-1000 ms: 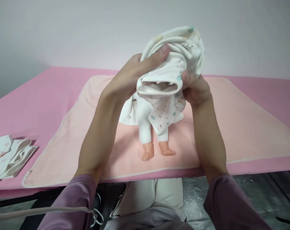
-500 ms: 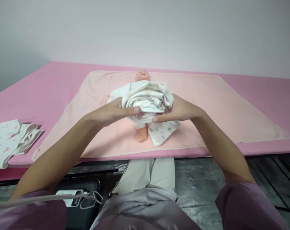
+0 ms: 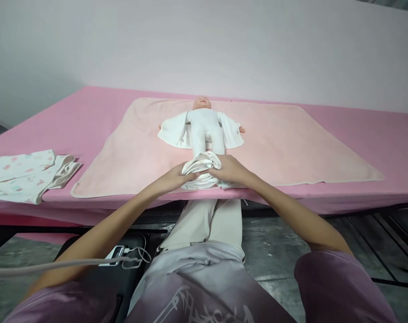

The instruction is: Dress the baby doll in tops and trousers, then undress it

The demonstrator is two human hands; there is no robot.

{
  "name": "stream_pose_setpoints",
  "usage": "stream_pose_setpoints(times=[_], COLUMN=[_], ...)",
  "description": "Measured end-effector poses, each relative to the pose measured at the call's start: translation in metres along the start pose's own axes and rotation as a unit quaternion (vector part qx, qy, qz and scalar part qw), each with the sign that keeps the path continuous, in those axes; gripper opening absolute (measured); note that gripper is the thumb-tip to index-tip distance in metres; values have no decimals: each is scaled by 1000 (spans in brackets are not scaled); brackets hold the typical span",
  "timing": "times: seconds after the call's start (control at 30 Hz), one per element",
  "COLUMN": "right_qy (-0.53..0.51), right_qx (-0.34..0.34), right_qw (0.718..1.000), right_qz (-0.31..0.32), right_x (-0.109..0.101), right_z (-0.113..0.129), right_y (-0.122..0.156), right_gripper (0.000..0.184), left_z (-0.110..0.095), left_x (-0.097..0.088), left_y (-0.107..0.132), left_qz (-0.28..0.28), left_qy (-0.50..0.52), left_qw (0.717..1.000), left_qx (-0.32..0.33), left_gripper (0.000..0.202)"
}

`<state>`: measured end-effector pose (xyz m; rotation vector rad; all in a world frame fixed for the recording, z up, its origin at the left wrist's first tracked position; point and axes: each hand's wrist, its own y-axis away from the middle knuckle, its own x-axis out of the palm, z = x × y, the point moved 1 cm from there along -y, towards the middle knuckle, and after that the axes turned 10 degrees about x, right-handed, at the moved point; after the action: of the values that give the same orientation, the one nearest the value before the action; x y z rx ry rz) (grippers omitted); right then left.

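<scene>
The bundle [image 3: 202, 162], white cloth gathered in a loose roll, sits low at the doll's legs, just inside the near edge of the table [image 3: 368, 134]; the left hand [image 3: 174, 178] is curled on one side of it and the right hand [image 3: 230, 169] on the other, each partly closed with the thumb in front (the other fingers are mostly hidden); the doll [image 3: 204, 123] lies on its back, head toward the wall [image 3: 204, 45], its arms in the sleeves of a white top [image 3: 173, 130] whose sides spread open; its feet are hidden, and whether they are inside the bundle I cannot tell; the blanket [image 3: 284, 143] beneath reaches well past the doll on both sides, farther on the right; folded clothes [image 3: 25, 175] lie beyond its left edge, well apart from the hands.
</scene>
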<state>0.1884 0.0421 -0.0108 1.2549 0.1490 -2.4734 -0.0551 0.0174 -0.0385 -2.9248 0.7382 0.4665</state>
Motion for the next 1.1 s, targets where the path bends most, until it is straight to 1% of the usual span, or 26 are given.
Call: stream_pose_setpoints(times=[0.07,0.13,0.2,0.3,0.37,0.43,0.47,0.53,0.6,0.63,0.67,0.73,0.8,0.87,0.93,1.0,1.07,1.1], right_qy=[27,55,89,106,66,-12,-54,-118,-149,-157,-165,-181,-196,-218,-259,-321,-386,-421], right_qx=[-2,1,15,31,28,6,-13,-54,-77,-81,-81,-78,-73,-65,-59,-50,-38,-33], right_qw=[1000,998,996,994,997,1000,998,991,986,984,982,977,969,960,948,926,898,882], right_qz=[4,-2,-1,12,13,-4,-13,-15,9,25,41,86,132,160,177,192,207,211], right_x=[8,14,18,21,21,17,13,6,-3,-8,-13,-22,-32,-38,-40,-37,-28,-22], right_z=[-2,-1,1,1,-3,-11,-16,-26,-34,-38,-41,-46,-51,-55,-59,-65,-72,-77], right_y=[0,-2,-5,-10,-13,-18,-22,-31,-44,-50,-57,-68,-74,-78,-81,-84,-87,-89], right_gripper=[34,43,49,50,52,54,53,42,28,25,27,34,37,37,39,43,49,52], left_z=[6,9,11,11,12,12,12,13,15,17,19,22,20,12,-2,-18,-32,-37], left_x=[2,4,6,7,6,1,-2,-11,-23,-29,-34,-44,-50,-52,-49,-43,-37,-36], left_y=[3,2,-1,-6,-8,-10,-12,-16,-23,-26,-29,-34,-36,-41,-51,-71,-97,-111], left_qz=[-19,-29,-18,8,7,-18,-33,-61,-82,-87,-89,-77,-64,-58,-45,-5,54,86], left_qy=[-75,-156,-224,-272,-263,-223,-201,-183,-213,-239,-264,-299,-309,-310,-315,-309,-260,-215], left_qw=[997,987,973,962,965,975,978,978,967,960,954,945,942,939,932,932,951,964], left_qx=[-9,-39,-55,-34,-19,11,32,79,109,114,114,106,110,137,174,187,157,133], left_gripper=[87,85,77,62,56,52,48,39,35,34,32,32,39,49,57,55,49,47])
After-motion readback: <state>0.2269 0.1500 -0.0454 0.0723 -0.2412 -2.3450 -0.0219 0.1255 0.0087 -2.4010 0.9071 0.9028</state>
